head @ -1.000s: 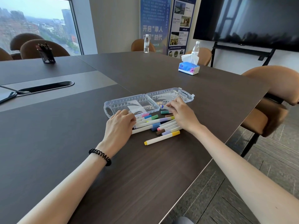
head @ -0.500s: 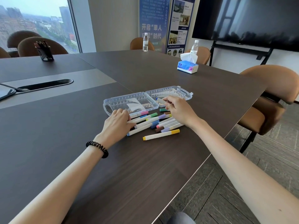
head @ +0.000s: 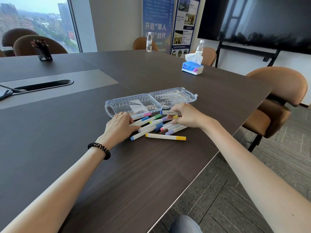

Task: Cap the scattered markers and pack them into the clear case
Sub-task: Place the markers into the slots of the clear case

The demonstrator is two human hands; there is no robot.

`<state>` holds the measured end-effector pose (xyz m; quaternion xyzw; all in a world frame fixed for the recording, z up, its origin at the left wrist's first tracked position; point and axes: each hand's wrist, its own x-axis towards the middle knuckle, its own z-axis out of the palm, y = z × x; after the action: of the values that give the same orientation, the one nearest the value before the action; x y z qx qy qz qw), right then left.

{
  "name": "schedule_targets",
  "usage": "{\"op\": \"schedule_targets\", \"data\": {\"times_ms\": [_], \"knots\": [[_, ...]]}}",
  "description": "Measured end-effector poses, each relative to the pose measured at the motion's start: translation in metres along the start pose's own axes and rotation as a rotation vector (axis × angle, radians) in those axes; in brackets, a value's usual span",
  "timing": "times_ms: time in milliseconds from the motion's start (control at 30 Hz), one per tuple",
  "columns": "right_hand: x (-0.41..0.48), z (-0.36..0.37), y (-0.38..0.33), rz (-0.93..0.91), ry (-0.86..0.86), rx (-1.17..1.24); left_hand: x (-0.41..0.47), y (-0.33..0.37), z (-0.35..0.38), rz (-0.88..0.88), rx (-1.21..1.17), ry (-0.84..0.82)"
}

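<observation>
clear hinged plastic case (head: 134, 105) lies opened flat on the dark wood-grain table (head: 67, 132), both halves facing up, no markers in it that i can see; likely laid out this way so markers can be dropped straight in; heap of white-barrelled markers with coloured caps (head: 151, 125) sits just in front of the case, on the person's side, touching and crossing one another; yellow-capped marker (head: 165, 136) lies alone at the near edge of the heap, farthest from the case.

right hand (head: 186, 116) is at the right end of the heap, in front of the case's right half; fingers curled round a white marker with a blue end (head: 169, 112), held roughly level just above the heap, probably picked out for capping or packing; whether its cap is on, cannot tell.

left hand (head: 120, 126) rests palm down in front of the case's left half, fingers narrow and pressed onto marker ends, seemingly steadying the heap; not clearly gripping any; black coiled band (head: 99, 148) on that wrist; both forearms reach forward, nearly straight.

packing judged barely begun.
</observation>
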<state>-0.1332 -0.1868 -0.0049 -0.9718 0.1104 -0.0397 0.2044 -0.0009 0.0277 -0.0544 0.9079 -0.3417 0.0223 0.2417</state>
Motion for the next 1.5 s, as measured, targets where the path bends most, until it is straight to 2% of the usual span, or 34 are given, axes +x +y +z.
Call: {"op": "schedule_targets", "data": {"times_ms": [333,533,700,800,933,1067,1333,1500], "knots": [[0.01,0.015,0.008,-0.021,-0.041,-0.123,0.0,0.0,0.004,0.004,-0.113,0.065],[0.011,0.015,0.012,-0.048,0.08,-0.109,-0.005,0.004,0.004,0.061,-0.066,0.151],[0.002,0.002,0.011,-0.055,0.193,-0.169,-0.008,0.017,0.0,0.13,-0.03,0.108],[-0.003,-0.007,0.012,-0.03,0.179,-0.21,-0.009,0.019,-0.006,0.119,0.009,0.043],[-0.011,-0.014,0.011,0.007,0.185,-0.089,-0.013,0.018,-0.011,0.104,0.009,-0.07],[-0.02,-0.015,-0.002,0.048,0.18,0.0,-0.016,0.016,-0.012,0.103,0.027,-0.093],[-0.005,-0.011,-0.021,0.031,0.181,0.108,-0.006,-0.013,-0.038,-0.004,-0.123,-0.008],[0.027,0.002,-0.043,0.018,0.15,0.248,0.011,-0.046,-0.054,-0.153,-0.346,0.092]]}}
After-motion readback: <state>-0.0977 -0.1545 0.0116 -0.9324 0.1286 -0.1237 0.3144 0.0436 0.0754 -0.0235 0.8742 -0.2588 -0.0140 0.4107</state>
